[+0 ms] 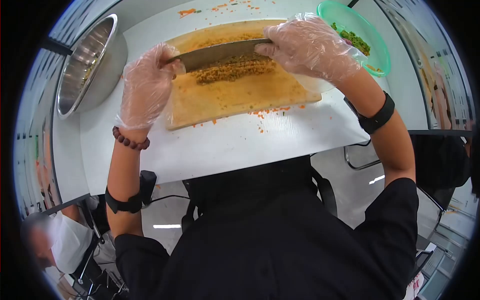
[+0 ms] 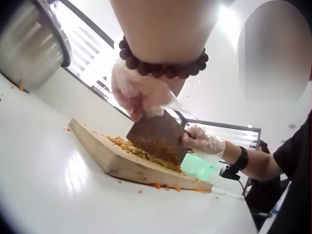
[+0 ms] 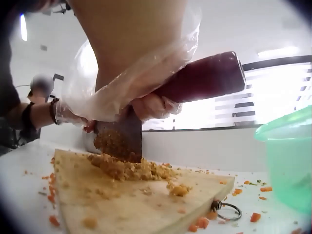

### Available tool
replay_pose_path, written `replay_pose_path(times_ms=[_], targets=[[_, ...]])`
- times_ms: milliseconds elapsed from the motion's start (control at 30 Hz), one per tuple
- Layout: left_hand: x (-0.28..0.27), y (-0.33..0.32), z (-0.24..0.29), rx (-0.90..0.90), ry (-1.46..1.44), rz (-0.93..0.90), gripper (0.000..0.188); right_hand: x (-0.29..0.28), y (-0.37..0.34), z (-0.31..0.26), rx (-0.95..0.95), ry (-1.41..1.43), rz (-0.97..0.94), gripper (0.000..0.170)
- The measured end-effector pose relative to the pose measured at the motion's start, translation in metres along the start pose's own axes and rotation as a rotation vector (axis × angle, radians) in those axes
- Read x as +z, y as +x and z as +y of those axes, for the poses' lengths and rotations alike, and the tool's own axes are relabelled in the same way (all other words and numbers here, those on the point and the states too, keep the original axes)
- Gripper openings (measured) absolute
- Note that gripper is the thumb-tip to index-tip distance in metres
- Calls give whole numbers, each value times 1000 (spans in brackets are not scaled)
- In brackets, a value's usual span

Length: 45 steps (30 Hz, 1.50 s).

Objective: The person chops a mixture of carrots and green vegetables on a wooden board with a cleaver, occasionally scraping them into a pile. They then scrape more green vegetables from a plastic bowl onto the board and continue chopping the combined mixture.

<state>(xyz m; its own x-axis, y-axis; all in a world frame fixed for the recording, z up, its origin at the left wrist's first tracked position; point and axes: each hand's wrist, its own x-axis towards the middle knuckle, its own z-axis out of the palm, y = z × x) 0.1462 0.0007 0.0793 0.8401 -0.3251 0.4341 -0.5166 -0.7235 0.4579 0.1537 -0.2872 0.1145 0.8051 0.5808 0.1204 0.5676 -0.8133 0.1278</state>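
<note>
Both hands wear clear plastic gloves. My right hand grips a cleaver at its handle end; the dark red handle sticks out behind that hand in the right wrist view. At the blade's other end, the fingers of my left hand pinch the tip. The wide blade spans between the hands over a wooden cutting board, its lower edge down in finely chopped orange-brown food. Bits of this food cling to the blade face. More of it lies behind the blade, along the board's far side.
A steel bowl with some scraps inside stands left of the board. On the right is a green plastic bowl holding chopped greens. Orange crumbs lie scattered on the white table. Another person sits at lower left.
</note>
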Motion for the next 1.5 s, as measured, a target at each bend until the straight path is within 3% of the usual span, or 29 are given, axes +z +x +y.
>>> replay_pose_path(times_ms=[133,233,333,433,533,567,633,667,767,833,933,1000,1067,1100,1233,1333,1400,1500], targets=[[5,-3,-3,-81,-148,-42,5,4,3,-1,10,-52,-32,41],[5,8,-13,78,73,44,8,-5,11,-3,57,-35,-73,39],[8,16,-20,-62,-116,-64,11,-12,24,11,122,134,-289,36],[6,25,-20,-2,87,1,13,-11,26,10,87,149,-247,42],[5,30,-28,-85,-99,-111,13,23,37,38,-316,81,-17,43],[7,32,-32,-136,-340,-51,14,18,41,43,-193,97,-53,43],[10,38,-36,-205,-246,-165,13,-11,31,17,50,170,-177,44],[12,37,-36,-238,-200,-224,13,-4,28,15,39,159,-185,44],[2,44,-35,-197,-257,-130,13,-3,45,35,28,101,-91,45],[-6,58,-36,-122,-148,-55,13,-9,44,35,46,140,-19,45],[6,78,-51,-83,-4,1,18,-15,54,35,69,53,-72,45],[27,82,-71,-53,30,8,20,25,67,57,-9,69,4,45],[34,77,-62,-132,4,11,19,44,71,61,-40,28,25,45],[35,74,-58,-137,12,7,19,19,66,47,60,62,-121,44],[24,60,-50,-102,65,-84,16,13,52,39,58,140,-167,44],[8,40,-33,9,-35,-27,12,-4,37,28,78,115,-195,45],[-3,29,-19,-63,-184,-45,9,-28,29,22,93,81,-210,45],[4,22,-16,-14,-185,2,6,-12,21,26,-38,-49,-19,38]])
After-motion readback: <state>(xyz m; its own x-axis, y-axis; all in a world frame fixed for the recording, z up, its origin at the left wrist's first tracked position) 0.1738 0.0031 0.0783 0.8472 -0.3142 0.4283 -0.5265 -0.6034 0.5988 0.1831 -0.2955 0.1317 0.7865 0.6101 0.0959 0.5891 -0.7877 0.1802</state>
